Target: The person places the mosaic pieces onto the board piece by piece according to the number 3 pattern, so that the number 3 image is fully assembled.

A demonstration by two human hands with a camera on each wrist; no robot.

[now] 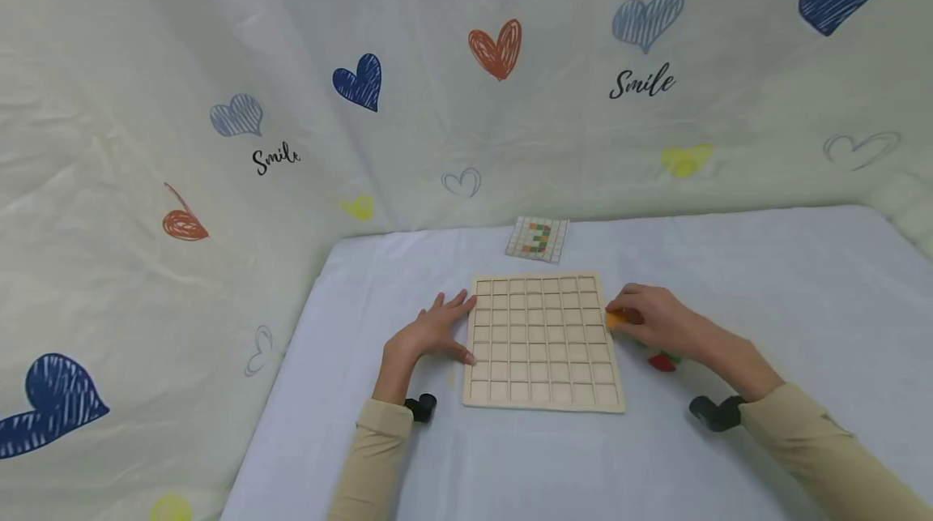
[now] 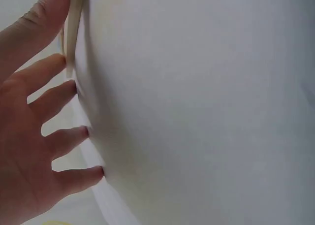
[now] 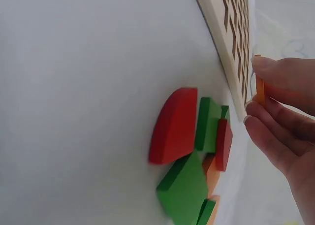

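A square wooden grid board (image 1: 539, 335) lies on the white cloth. At its left edge rests my left hand (image 1: 430, 330), fingers spread, the thumb and a fingertip touching the rim. My right hand (image 1: 656, 317) pinches a thin orange piece (image 3: 260, 89) between thumb and fingers, close beside the board's right edge. Under and behind that hand lie several coloured pieces, among them a red quarter-round piece (image 3: 176, 126), a green square piece (image 3: 184, 188) and a smaller red piece (image 3: 224, 145). In the head view the hand hides most of this pile.
Beyond the board's far edge lies a small pattern card (image 1: 538, 239) with orange, green and red squares on a grid. A white cloth (image 1: 386, 278) covers the table. Behind it hangs a curtain (image 1: 423, 132) printed with hearts. Dark wrist devices (image 1: 717, 413) sit by both cuffs.
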